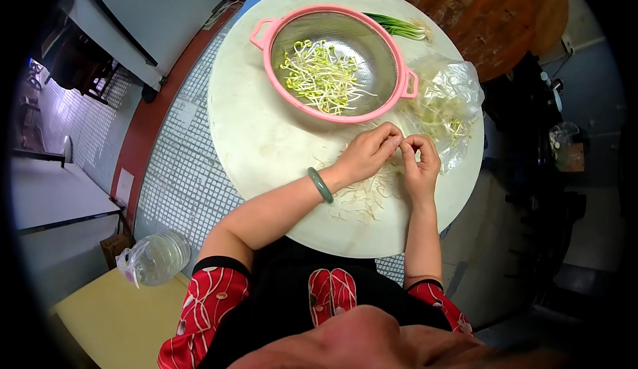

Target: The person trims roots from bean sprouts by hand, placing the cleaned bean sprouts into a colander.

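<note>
My left hand (369, 152), with a green bangle (320, 185) on its wrist, is pinched closed at the fingertips. Close against it, my right hand (421, 164) is pinched too. What lies between the fingertips is too small to make out. Thin pale root pieces (362, 203) are scattered on the white round table (242, 133) beneath my hands. Beyond them, a pink-rimmed metal strainer (378, 77) holds a heap of bean sprouts (323, 80) with yellow-green heads. To the right of the strainer lies a clear plastic bag (452, 93) with more sprouts in it.
A bunch of green onions (402, 27) lies at the table's back right edge. A brown wooden round tabletop (458, 10) stands behind. On the lower left, a large clear plastic bottle (161, 257) rests on a yellowish surface (109, 316).
</note>
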`<state>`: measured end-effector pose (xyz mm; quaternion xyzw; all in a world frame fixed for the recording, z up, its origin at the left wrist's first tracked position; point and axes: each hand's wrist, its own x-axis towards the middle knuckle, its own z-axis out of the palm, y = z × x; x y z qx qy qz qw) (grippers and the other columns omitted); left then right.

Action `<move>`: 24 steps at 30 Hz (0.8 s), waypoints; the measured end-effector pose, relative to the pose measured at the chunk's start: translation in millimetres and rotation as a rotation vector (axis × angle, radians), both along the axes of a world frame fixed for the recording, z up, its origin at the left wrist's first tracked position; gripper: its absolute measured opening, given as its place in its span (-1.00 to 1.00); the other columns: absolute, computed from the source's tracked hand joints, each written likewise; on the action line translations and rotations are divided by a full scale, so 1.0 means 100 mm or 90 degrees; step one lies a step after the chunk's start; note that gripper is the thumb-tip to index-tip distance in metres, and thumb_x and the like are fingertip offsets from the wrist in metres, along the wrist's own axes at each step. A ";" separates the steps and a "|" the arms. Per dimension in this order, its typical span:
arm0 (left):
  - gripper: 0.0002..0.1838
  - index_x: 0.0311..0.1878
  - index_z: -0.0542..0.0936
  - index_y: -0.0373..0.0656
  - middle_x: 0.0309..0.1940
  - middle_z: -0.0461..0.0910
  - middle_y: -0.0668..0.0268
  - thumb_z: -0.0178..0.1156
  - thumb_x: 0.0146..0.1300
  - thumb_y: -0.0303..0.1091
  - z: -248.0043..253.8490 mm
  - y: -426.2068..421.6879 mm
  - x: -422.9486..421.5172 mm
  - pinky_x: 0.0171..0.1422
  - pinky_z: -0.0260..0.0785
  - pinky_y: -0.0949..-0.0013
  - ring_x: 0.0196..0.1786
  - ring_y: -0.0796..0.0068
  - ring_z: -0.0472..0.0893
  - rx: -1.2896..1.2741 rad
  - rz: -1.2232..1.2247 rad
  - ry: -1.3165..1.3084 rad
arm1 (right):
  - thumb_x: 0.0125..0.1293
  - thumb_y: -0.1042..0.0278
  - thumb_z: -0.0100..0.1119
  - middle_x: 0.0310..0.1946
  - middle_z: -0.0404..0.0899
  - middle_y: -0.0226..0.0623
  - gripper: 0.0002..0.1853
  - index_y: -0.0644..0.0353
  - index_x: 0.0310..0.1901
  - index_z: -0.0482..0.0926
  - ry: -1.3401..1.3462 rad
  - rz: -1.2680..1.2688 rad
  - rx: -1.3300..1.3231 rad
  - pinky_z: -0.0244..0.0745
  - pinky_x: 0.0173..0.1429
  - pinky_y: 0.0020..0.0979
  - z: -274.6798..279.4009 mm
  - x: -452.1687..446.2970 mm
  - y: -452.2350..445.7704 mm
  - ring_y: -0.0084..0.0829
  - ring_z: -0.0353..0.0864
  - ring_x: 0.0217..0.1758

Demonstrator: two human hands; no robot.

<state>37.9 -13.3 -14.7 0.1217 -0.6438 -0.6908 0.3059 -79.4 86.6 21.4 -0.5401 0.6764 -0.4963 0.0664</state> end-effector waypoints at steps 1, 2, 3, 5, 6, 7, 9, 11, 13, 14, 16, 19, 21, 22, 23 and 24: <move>-0.82 -0.07 0.48 -0.26 -0.33 0.55 0.36 0.02 0.50 -0.32 -0.01 0.01 -0.01 -0.25 0.42 0.47 -0.32 0.61 0.51 0.002 0.000 0.008 | 0.32 0.46 0.23 -0.38 0.54 -0.33 -0.90 0.30 -0.28 0.55 -0.005 -0.007 -0.010 0.42 -0.23 -0.50 -0.01 0.00 -0.01 -0.52 0.48 -0.37; -0.82 -0.07 0.49 -0.26 -0.33 0.55 0.36 0.03 0.49 -0.33 -0.02 0.02 -0.02 -0.25 0.43 0.46 -0.32 0.60 0.51 0.004 0.001 0.015 | 0.32 0.45 0.23 -0.38 0.53 -0.33 -0.89 0.30 -0.29 0.54 -0.003 -0.011 -0.018 0.42 -0.23 -0.50 -0.02 0.00 -0.01 -0.52 0.48 -0.37; -0.83 -0.07 0.49 -0.25 -0.34 0.55 0.36 0.03 0.48 -0.34 -0.01 0.03 -0.02 -0.25 0.42 0.47 -0.33 0.61 0.51 0.001 0.004 0.022 | 0.33 0.44 0.22 -0.38 0.53 -0.34 -0.89 0.30 -0.29 0.54 -0.002 -0.015 -0.026 0.41 -0.22 -0.50 -0.03 0.00 -0.01 -0.52 0.47 -0.36; -0.84 -0.06 0.50 -0.24 -0.35 0.56 0.36 0.05 0.47 -0.35 0.01 0.04 -0.01 -0.26 0.41 0.48 -0.34 0.62 0.51 -0.004 0.009 0.034 | 0.34 0.42 0.22 -0.38 0.52 -0.34 -0.87 0.29 -0.29 0.53 -0.012 -0.024 -0.037 0.41 -0.21 -0.49 -0.06 0.00 -0.01 -0.52 0.47 -0.35; -0.85 -0.05 0.50 -0.24 -0.35 0.56 0.37 0.05 0.47 -0.36 0.02 0.03 0.00 -0.27 0.40 0.50 -0.35 0.63 0.51 0.003 -0.003 0.006 | 0.35 0.41 0.21 -0.38 0.52 -0.34 -0.87 0.29 -0.29 0.52 -0.023 -0.030 -0.041 0.40 -0.20 -0.49 -0.09 0.00 -0.01 -0.51 0.47 -0.34; -0.85 -0.05 0.50 -0.23 -0.35 0.57 0.37 0.05 0.47 -0.36 0.03 0.01 0.01 -0.28 0.39 0.52 -0.36 0.64 0.50 0.009 -0.015 -0.020 | 0.36 0.40 0.21 -0.37 0.52 -0.34 -0.86 0.28 -0.29 0.52 -0.032 -0.036 -0.046 0.40 -0.19 -0.49 -0.11 -0.01 -0.01 -0.51 0.47 -0.33; -0.86 -0.06 0.51 -0.22 -0.38 0.58 0.35 0.06 0.45 -0.37 0.01 0.01 0.01 -0.31 0.39 0.50 -0.39 0.62 0.51 0.019 -0.012 -0.043 | 0.37 0.39 0.20 -0.36 0.52 -0.34 -0.86 0.27 -0.29 0.51 -0.044 -0.036 -0.043 0.40 -0.18 -0.48 -0.15 -0.01 0.00 -0.50 0.46 -0.32; -0.88 -0.09 0.52 -0.21 -0.42 0.62 0.30 0.07 0.42 -0.39 -0.01 0.02 -0.01 -0.34 0.40 0.44 -0.43 0.54 0.55 0.026 0.017 -0.035 | 0.40 0.36 0.16 -0.36 0.51 -0.36 -0.85 0.26 -0.26 0.49 -0.044 -0.044 -0.048 0.39 -0.17 -0.49 -0.19 -0.02 -0.01 -0.50 0.45 -0.31; -0.88 -0.09 0.53 -0.22 -0.42 0.62 0.30 0.06 0.43 -0.40 -0.01 0.01 -0.01 -0.35 0.40 0.42 -0.43 0.56 0.54 0.053 0.020 -0.046 | 0.42 0.33 0.15 -0.36 0.50 -0.37 -0.84 0.26 -0.25 0.49 -0.105 -0.057 -0.046 0.39 -0.16 -0.49 -0.27 -0.07 0.01 -0.52 0.45 -0.31; -0.87 -0.09 0.53 -0.22 -0.42 0.62 0.30 0.05 0.43 -0.40 -0.01 0.00 0.00 -0.36 0.40 0.42 -0.43 0.57 0.54 0.066 0.024 -0.053 | 0.42 0.32 0.14 -0.36 0.49 -0.38 -0.83 0.26 -0.24 0.48 -0.137 -0.061 -0.047 0.39 -0.15 -0.50 -0.30 -0.08 0.01 -0.52 0.45 -0.30; -0.91 -0.12 0.55 -0.21 -0.37 0.62 0.25 0.13 0.36 -0.46 0.10 0.00 0.05 -0.30 0.43 0.35 -0.39 0.43 0.59 -0.063 0.086 -0.019 | 0.44 0.33 0.08 -0.40 0.46 -0.39 -0.83 0.25 -0.27 0.45 -0.194 -0.037 -0.018 0.37 -0.18 -0.49 -0.25 -0.06 0.00 -0.54 0.41 -0.34; -0.83 -0.15 0.58 -0.17 -0.30 0.60 0.22 0.25 0.17 -0.54 0.34 -0.07 0.17 -0.17 0.42 0.25 -0.25 0.20 0.58 -0.455 0.272 0.117 | 0.41 0.38 0.05 -0.49 0.43 -0.38 -0.83 0.25 -0.34 0.44 -0.264 0.036 0.060 0.34 -0.25 -0.48 -0.22 -0.08 0.05 -0.53 0.36 -0.41; -0.81 -0.16 0.58 -0.16 -0.29 0.60 0.24 0.25 0.14 -0.56 0.41 -0.23 0.26 -0.09 0.39 0.23 -0.20 0.21 0.58 -0.502 0.408 0.094 | 0.39 0.35 0.09 -0.50 0.44 -0.35 -0.82 0.26 -0.33 0.44 -0.171 0.047 0.183 0.33 -0.27 -0.48 -0.22 -0.10 0.10 -0.51 0.35 -0.43; -0.80 -0.16 0.58 -0.16 -0.29 0.60 0.25 0.25 0.13 -0.57 0.43 -0.31 0.33 -0.05 0.38 0.22 -0.18 0.21 0.58 -0.521 0.477 0.080 | 0.38 0.34 0.11 -0.50 0.44 -0.34 -0.82 0.26 -0.33 0.45 -0.125 0.054 0.248 0.33 -0.28 -0.49 -0.21 -0.08 0.11 -0.50 0.35 -0.44; -0.75 -0.11 0.60 -0.14 -0.19 0.59 0.30 0.26 0.11 -0.56 0.48 -0.38 0.40 0.08 0.31 0.18 -0.09 0.23 0.55 -0.540 0.499 -0.008 | 0.33 0.35 0.19 -0.49 0.46 -0.31 -0.82 0.27 -0.34 0.47 -0.084 0.075 0.229 0.34 -0.32 -0.46 -0.17 -0.03 0.09 -0.47 0.37 -0.47; -0.72 -0.07 0.60 -0.14 -0.15 0.58 0.30 0.25 0.10 -0.55 0.47 -0.41 0.41 0.11 0.28 0.17 -0.06 0.23 0.53 -0.565 0.516 -0.045 | 0.31 0.36 0.21 -0.48 0.47 -0.31 -0.82 0.27 -0.36 0.48 -0.075 0.071 0.212 0.36 -0.31 -0.44 -0.14 0.06 0.05 -0.46 0.39 -0.46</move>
